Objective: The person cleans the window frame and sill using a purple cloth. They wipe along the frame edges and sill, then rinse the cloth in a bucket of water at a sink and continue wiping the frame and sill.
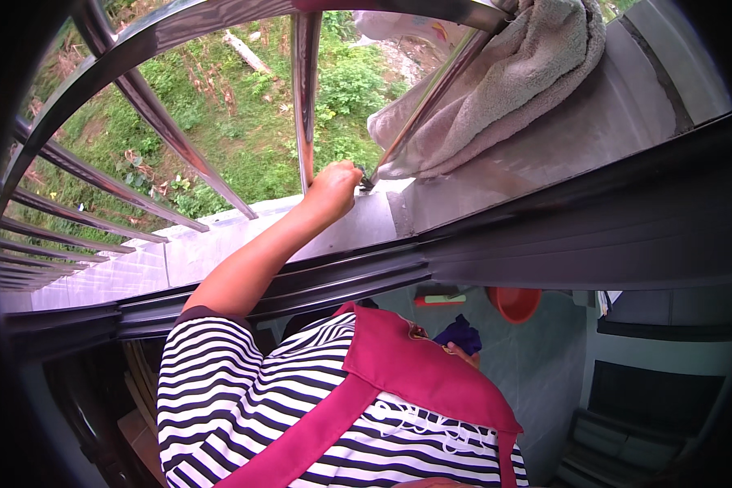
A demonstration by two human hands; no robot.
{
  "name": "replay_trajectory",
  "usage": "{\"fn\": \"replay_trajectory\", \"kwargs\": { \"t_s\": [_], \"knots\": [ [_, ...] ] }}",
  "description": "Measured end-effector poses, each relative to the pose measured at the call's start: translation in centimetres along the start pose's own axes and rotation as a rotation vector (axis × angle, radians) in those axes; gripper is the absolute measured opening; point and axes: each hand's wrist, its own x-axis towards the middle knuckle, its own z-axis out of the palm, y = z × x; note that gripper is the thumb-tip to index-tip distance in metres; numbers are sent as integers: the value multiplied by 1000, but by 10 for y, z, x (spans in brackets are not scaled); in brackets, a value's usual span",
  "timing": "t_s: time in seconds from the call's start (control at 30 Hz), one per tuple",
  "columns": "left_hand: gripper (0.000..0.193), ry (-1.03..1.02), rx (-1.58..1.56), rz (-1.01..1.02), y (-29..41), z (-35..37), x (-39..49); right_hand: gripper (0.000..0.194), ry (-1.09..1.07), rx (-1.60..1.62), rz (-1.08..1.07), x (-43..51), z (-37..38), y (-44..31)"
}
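Note:
My left hand (335,186) reaches over the window sill (366,219), its fingers curled beside the foot of an upright steel bar (304,91). A small dark object (363,177) pokes out at the finger side of that hand; its kind is unclear. To the right, a greyish towel (500,104) hangs over the steel railing. My right hand (465,355) is mostly hidden behind the magenta apron (427,372), with a dark blue-purple cloth (460,335) at its fingers. The apron lies over a striped shirt.
Polished steel bars (177,140) curve around the outside of the window, with a green slope beyond. The black window frame (354,277) crosses below my left arm. Indoors, a red basin (515,304) and a red and pale green object (440,299) are on the tiled floor.

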Motion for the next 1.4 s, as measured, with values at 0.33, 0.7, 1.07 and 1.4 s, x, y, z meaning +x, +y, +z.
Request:
{"fn": "replay_trajectory", "kwargs": {
  "t_s": [0.33, 0.7, 1.07, 1.4],
  "knots": [
    [9, -12, 241, -163, 21, -1, 1, 21, -13, -120, -10, 22, -2, 1],
    [11, -165, 254, -128, 68, -51, -41, 30, -14, 85, 55, 38, -13, 24],
    [21, -567, 1041, -239, 75, -21, 2, 34, -89, -34, 9, 5, 25, -37],
    [36, -335, 1209, -419, -9, -4, 64, 31, -222, -39, -211, 29, -1, -9]
  ]
}}
